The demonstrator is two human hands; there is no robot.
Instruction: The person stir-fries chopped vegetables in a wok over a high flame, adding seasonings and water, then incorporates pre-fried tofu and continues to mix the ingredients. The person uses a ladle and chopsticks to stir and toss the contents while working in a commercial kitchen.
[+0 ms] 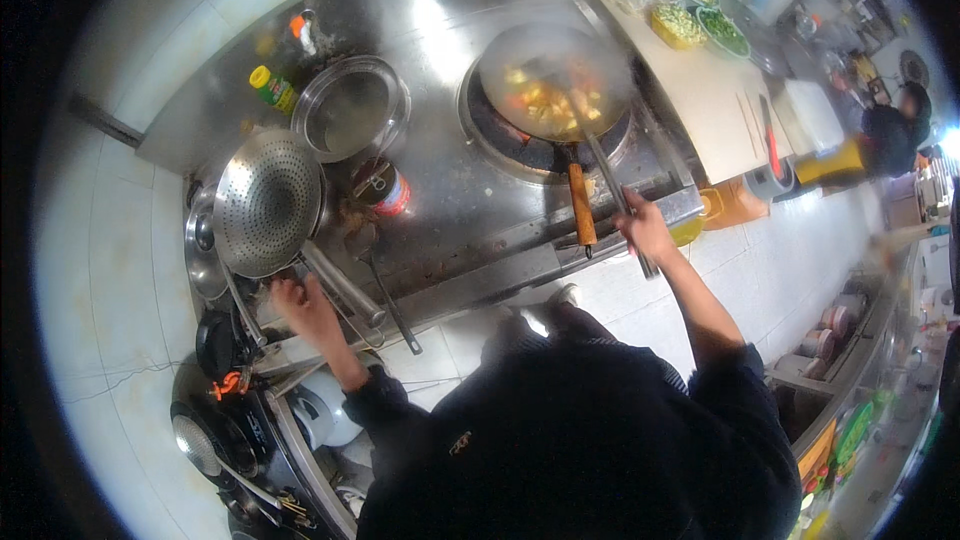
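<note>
My right hand (646, 229) is closed around the metal handle of a cooking ladle or spatula (602, 157), whose far end lies among chopped food (551, 101) in a steaming wok (525, 52). The wok sits on a round burner, its wooden handle (580, 202) pointing towards me. At the left, my left hand (300, 304) hovers with fingers apart beside the handles below a large perforated metal strainer (266, 202); it appears to hold nothing. A metal pot of liquid (349, 116) stands behind the strainer, next to an opened tin can (382, 187).
A yellow-capped bottle (274, 88) stands by the back left. On the right, a pale board (690, 90) bears tubs of chopped vegetables (720, 30) and a red-handled knife (771, 139). A dark ladle (394, 307) overhangs the front edge. Another person (896, 127) is at far right.
</note>
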